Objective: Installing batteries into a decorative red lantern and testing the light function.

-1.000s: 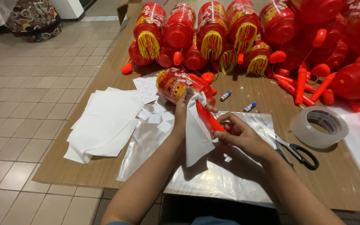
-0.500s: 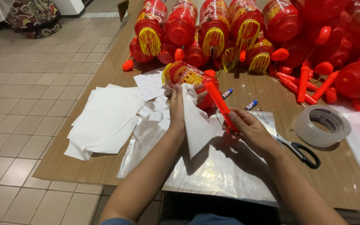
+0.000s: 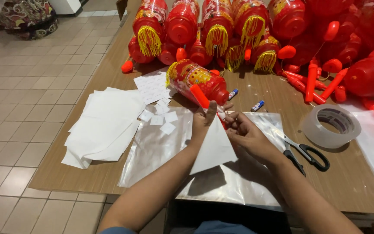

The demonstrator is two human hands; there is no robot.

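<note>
My left hand and my right hand meet over a silvery plastic sheet. Between them they pinch a red plastic stick and a white sheet of paper that hangs down in a triangle. The stick runs up to a red lantern with yellow tassels lying on its side just beyond my fingers. Both hands are closed on the stick and paper.
A pile of white paper and small white slips lie to the left. Scissors and a roll of clear tape sit to the right. Several red lanterns and red sticks crowd the far side. Two small markers lie nearby.
The red stick has swung from leaning right to pointing up towards the lantern. My hands have drawn together around it, and the paper now hangs below my left hand.
</note>
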